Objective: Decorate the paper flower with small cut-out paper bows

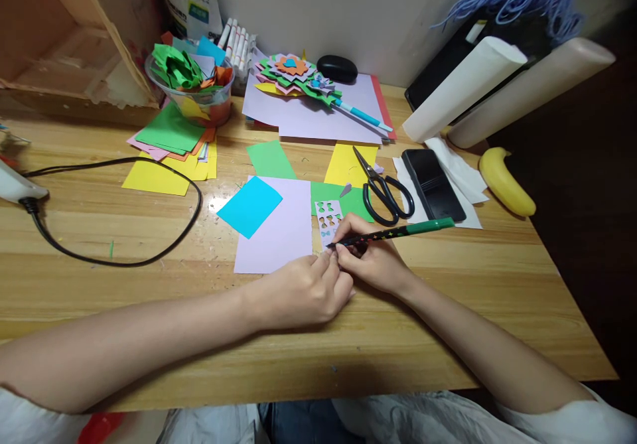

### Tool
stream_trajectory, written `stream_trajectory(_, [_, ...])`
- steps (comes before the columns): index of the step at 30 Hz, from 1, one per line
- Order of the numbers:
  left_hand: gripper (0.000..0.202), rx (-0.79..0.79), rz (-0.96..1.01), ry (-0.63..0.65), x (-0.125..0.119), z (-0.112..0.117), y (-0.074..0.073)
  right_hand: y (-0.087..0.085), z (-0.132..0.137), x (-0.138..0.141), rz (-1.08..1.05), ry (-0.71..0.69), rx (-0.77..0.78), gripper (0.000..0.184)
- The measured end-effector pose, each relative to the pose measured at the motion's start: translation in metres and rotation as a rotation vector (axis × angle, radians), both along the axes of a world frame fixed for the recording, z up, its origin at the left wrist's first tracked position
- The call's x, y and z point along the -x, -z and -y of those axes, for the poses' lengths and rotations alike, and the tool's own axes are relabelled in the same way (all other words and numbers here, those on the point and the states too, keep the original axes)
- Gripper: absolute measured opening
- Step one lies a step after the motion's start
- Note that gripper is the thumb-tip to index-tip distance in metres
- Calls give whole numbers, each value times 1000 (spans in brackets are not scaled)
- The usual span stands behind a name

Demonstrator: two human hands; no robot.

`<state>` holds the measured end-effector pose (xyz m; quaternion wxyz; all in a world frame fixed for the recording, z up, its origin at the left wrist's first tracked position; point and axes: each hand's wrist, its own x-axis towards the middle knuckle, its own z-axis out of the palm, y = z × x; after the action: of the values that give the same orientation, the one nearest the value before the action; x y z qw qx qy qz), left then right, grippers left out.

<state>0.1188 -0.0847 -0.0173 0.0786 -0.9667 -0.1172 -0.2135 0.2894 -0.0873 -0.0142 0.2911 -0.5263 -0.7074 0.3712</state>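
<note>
My right hand (371, 258) grips a black and green pen (398, 232), its tip down at the lower edge of a small pale stencil card (328, 220) with cut-out shapes. My left hand (306, 291) rests on the wooden table (448, 311) just left of it, fingers curled and pinched against the card's lower edge. The card lies over a green paper (348, 198) and beside a lilac sheet (279, 231) that carries a cyan square (249, 206).
Black scissors (385, 192) lie on yellow paper behind my right hand. A black phone (432, 184) and a banana (505, 182) lie to the right. A bowl of paper scraps (192, 85), coloured sheets (169, 148), a paper flower (293, 75) and a black cable (149, 251) are also here.
</note>
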Motion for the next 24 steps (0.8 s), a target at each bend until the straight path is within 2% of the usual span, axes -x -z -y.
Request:
stream_trajectory(11, [21, -41, -35, -12, 1, 0, 0, 1, 0, -2, -25, 53, -25, 12])
stream_trajectory(24, [20, -32, -33, -6, 1, 0, -1, 1, 0, 0, 21, 40, -25, 12])
